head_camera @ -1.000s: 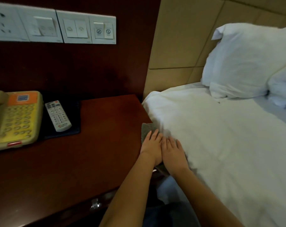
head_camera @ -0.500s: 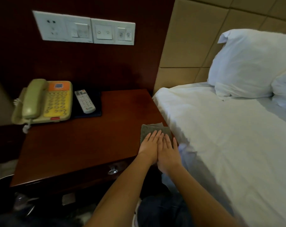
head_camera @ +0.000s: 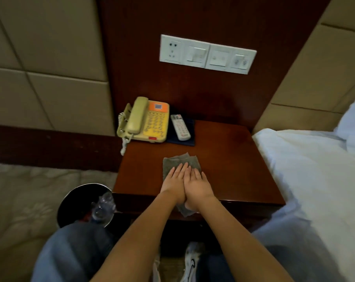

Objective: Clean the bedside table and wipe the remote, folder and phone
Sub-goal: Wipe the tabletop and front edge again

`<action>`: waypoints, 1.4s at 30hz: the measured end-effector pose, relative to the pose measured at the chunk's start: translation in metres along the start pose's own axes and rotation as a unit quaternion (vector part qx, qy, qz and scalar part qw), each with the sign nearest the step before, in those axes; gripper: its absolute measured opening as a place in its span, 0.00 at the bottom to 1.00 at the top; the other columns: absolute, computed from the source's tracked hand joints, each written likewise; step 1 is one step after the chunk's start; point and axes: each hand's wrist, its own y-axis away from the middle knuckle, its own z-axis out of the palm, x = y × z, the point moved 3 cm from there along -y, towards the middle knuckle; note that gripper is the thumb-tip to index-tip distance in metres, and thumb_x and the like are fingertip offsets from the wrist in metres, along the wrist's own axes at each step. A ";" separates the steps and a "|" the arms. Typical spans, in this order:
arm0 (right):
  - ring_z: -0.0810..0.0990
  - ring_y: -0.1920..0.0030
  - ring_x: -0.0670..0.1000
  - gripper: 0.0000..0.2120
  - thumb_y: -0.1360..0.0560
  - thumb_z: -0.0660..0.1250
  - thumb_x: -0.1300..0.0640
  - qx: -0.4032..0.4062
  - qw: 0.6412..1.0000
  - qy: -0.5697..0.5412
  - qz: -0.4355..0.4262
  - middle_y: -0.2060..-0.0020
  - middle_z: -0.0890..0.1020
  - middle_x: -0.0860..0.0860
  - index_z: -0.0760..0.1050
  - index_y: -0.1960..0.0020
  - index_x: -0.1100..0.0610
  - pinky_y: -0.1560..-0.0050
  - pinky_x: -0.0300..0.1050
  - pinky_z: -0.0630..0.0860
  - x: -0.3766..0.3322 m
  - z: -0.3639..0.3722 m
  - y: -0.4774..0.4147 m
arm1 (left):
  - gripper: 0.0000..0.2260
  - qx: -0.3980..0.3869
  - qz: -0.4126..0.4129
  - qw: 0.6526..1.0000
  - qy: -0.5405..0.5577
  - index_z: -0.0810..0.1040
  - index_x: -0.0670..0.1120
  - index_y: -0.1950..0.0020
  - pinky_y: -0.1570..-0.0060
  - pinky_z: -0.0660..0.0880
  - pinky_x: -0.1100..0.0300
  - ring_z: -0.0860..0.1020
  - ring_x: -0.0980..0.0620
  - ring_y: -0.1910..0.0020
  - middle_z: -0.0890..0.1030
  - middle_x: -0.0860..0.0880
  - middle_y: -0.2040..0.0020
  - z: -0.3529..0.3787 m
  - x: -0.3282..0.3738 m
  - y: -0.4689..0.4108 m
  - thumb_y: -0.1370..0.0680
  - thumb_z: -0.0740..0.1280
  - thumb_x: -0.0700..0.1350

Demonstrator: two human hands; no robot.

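Head view: both hands lie flat on a grey cloth (head_camera: 172, 162) on the dark red, glossy wooden bench (head_camera: 223, 159). The left hand (head_camera: 173, 185) and right hand (head_camera: 200, 187) sit side by side and touching, the right one overlapping the left a little. The fingers (head_camera: 180, 169) are straight and close together, pressing down on the cloth and curling round nothing.

The cloth looks coarse and nubbly and is folded into a rough oblong. Its long axis runs from the bench's front edge toward the wall. Two uneven corners stick out just past the fingertips, and a scrap of it hangs over the front edge under the wrists.

Well beyond the fingertips and to their left, at the back of the bench, stands a corded phone (head_camera: 150, 123) with a pale olive plastic handset, yellow keypad and orange top panel. Its coiled cord dangles off the bench's left side. Just beside it, straight ahead of the left fingers, a slim white remote (head_camera: 180, 127) lies on a flat dark blue folder (head_camera: 191, 132), its long axis running toward the wall and tilted slightly left.

A white switch panel (head_camera: 207, 53) is fixed on the wood wall above. Left of the wrists, on the floor, is a round shiny bin (head_camera: 70, 204) holding clear crumpled plastic. To the right of the fingers is the bed (head_camera: 305, 169), covered in white linen.
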 end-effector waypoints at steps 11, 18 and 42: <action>0.44 0.23 0.53 0.39 0.23 0.60 0.52 0.028 0.980 -0.080 -0.182 0.22 0.46 0.55 0.40 0.22 0.57 0.24 0.50 0.42 -0.107 -0.020 -0.014 | 0.31 0.080 -0.088 0.981 0.154 0.42 0.45 0.22 0.27 0.38 0.57 0.40 0.54 0.23 0.41 0.49 0.22 0.030 -0.136 0.071 0.19 0.49 0.58; 0.39 0.23 0.50 0.30 0.19 0.47 0.41 0.095 0.985 -0.039 -0.138 0.22 0.43 0.50 0.47 0.21 0.53 0.27 0.62 0.35 -0.084 -0.006 -0.018 | 0.29 0.102 -0.184 0.898 0.386 0.44 0.41 0.22 0.25 0.42 0.54 0.41 0.49 0.23 0.42 0.45 0.22 0.025 -0.144 0.061 0.18 0.51 0.53; 0.52 0.23 0.51 0.26 0.20 0.53 0.53 0.091 0.988 -0.123 -0.007 0.23 0.56 0.49 0.54 0.23 0.51 0.24 0.56 0.49 0.099 0.015 0.035 | 0.29 0.066 0.078 0.993 0.067 0.40 0.43 0.22 0.25 0.38 0.53 0.39 0.49 0.23 0.40 0.46 0.22 -0.007 0.047 -0.034 0.18 0.43 0.57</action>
